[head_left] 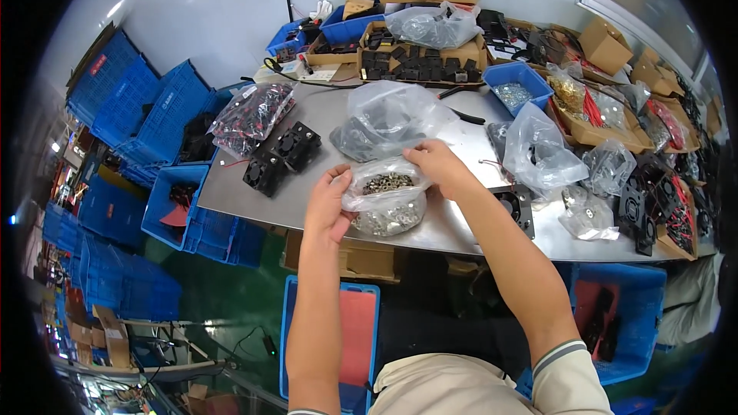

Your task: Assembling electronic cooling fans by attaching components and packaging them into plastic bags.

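A small clear plastic bag [387, 201] full of small metal nuts lies on the steel table [307, 127] in front of me. My left hand [329, 204] grips the bag's left side. My right hand [436, 164] pinches the bag's top right rim, holding its mouth apart. A bigger clear bag of metal parts [388, 119] sits just behind it.
Black cooling fans [282, 155] lie left of the bags, beside a bag of red-wired parts [254, 113]. More bags, fans and cardboard boxes crowd the right side and back; a blue bin of screws [516, 86] stands there. Blue crates stack on the floor at left.
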The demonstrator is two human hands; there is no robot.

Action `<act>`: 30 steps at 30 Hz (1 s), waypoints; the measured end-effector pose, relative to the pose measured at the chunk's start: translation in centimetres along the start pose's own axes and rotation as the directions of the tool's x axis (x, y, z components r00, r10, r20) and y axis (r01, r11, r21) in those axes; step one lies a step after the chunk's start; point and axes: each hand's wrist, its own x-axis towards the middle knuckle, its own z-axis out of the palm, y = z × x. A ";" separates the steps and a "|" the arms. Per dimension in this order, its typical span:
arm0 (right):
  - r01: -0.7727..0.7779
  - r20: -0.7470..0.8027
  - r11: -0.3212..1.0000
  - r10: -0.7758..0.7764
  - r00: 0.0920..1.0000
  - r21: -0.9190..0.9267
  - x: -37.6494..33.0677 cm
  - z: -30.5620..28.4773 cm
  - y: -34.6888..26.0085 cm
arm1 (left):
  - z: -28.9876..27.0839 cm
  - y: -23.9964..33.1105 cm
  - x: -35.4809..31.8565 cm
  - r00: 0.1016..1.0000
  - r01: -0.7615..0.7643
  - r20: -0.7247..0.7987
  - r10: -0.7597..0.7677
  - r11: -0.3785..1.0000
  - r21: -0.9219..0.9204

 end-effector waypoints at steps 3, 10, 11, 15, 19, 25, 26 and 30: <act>0.437 0.040 0.831 -0.452 0.891 -0.345 -2.1 1.0 -0.2 | 0.8 0.3 -1.4 0.980 -0.154 -0.091 0.176 0.967 0.203; 0.487 0.402 -0.018 -0.590 0.700 -0.873 -4.2 1.7 0.1 | 4.2 0.0 -5.0 0.750 -0.384 0.427 0.505 -0.193 0.903; 0.485 0.400 -0.018 -0.591 0.700 -0.874 -4.6 1.7 -0.3 | 4.8 0.2 -5.6 0.804 -0.296 0.375 0.462 -0.235 0.926; 0.392 0.374 -0.078 -0.513 0.773 -0.917 -6.4 0.3 -1.4 | 5.4 0.9 -7.1 0.844 -0.191 0.346 0.409 -0.374 0.908; 0.402 0.358 -0.013 -0.480 0.800 -0.915 -6.1 -0.5 -0.7 | 4.0 0.5 -6.5 0.858 -0.240 0.358 0.368 -0.328 0.914; 0.611 0.436 0.046 -0.657 0.615 -0.791 -6.0 -0.7 -0.4 | 4.1 0.6 -6.2 0.746 -0.440 0.503 0.437 -0.244 0.864; 0.608 0.433 0.046 -0.659 0.615 -0.793 -6.0 -0.7 -0.3 | 4.5 0.5 -6.1 0.788 -0.366 0.457 0.411 -0.284 0.886; 0.426 0.358 -0.027 -0.590 0.724 -0.904 -5.9 -1.2 0.3 | 5.6 0.7 -6.3 0.851 -0.174 0.332 0.407 -0.378 0.909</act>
